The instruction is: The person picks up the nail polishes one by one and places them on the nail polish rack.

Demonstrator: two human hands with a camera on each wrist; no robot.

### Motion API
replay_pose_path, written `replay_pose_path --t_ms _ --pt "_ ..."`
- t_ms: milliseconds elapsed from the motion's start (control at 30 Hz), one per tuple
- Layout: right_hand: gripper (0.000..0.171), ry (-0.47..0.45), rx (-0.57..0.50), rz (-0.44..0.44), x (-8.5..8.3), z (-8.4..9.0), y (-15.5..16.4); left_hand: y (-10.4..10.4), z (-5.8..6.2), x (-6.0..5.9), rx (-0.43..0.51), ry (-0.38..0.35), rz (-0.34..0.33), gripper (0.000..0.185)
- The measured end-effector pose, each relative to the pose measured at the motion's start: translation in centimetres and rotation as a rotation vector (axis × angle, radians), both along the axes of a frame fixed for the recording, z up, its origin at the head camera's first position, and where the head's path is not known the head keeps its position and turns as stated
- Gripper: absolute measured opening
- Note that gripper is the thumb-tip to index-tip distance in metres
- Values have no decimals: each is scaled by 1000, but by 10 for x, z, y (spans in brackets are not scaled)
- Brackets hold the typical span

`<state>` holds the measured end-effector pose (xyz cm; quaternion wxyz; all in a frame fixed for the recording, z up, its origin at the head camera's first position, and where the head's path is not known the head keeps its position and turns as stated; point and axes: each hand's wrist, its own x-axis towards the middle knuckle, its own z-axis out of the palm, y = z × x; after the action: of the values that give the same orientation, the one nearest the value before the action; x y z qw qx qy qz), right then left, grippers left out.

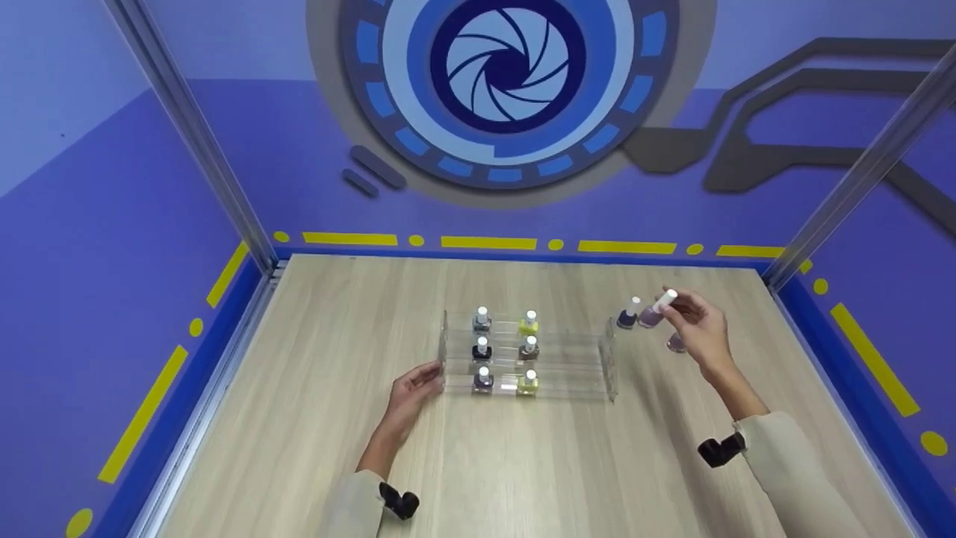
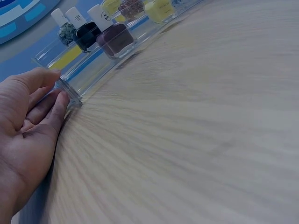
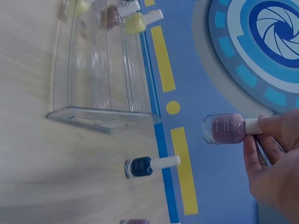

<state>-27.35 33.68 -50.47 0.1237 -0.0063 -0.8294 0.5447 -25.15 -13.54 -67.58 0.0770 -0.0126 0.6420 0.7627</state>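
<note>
Mauve nail polish bottle (image 1: 650,317), tilted, sits right of the clear display rack (image 1: 611,366), its white cap (image 1: 665,300) pinched by the right hand (image 1: 702,329). The left hand (image 1: 411,392) touches the rack's left end; whether it grips, I cannot tell. Apparently the rack is being filled; next calls for carrying left, past the dark-blue bottle (image 1: 627,320), and setting upright.

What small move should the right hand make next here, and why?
I'd say carry the mauve bottle leftward to the clear rack, above the bare stretch right of the top-tier yellow bottle. The right hand pinches it aloft by its white cap, that stretch holds no bottles, and the left hand touches the rack's left end.
</note>
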Motion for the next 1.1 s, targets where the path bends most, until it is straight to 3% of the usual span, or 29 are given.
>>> replay_pose_path --t_ms 300,700,1033,1100 --pt "39 -7 -64 46 -17 -8 -22 1 -1 0 1 -16 2 48" --pt "37 -76 -34 44 -27 -16 -46 3 1 0 -26 -35 21 48" --pt "33 -70 -39 109 -39 -39 -69 2 1 1 -36 -34 26 47" --pt "31 -90 -25 117 -37 -34 -77 2 1 0 -39 -27 22 48"
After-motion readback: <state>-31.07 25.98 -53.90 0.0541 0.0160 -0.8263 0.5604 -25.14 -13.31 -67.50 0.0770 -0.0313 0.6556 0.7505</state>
